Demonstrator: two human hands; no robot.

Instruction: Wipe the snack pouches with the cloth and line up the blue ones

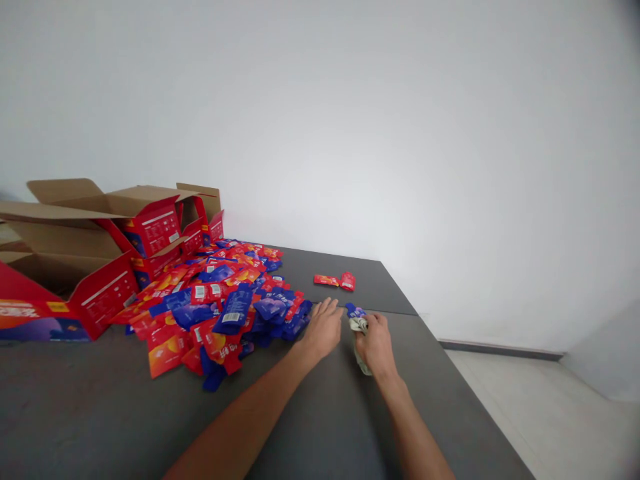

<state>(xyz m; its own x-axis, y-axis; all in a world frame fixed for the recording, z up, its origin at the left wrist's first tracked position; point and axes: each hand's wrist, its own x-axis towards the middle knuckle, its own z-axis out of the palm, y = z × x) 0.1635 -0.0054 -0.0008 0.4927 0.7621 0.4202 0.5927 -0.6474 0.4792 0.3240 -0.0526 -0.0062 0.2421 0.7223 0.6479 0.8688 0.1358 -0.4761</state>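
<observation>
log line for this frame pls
left hand: flat on table by packet pile | right hand: holds cloth, blue packet | boxes: open

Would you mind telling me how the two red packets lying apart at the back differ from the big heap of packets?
The two red packets lie flat, side by side on bare table; the heap overlaps in a jumble. The pair is all red; the heap mixes red and blue. The pair sits farther from the open boxes, which the heap touches. Both rest on the same grey table.

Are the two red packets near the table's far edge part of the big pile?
No. The two red packets lie apart from the pile on bare table.
</observation>
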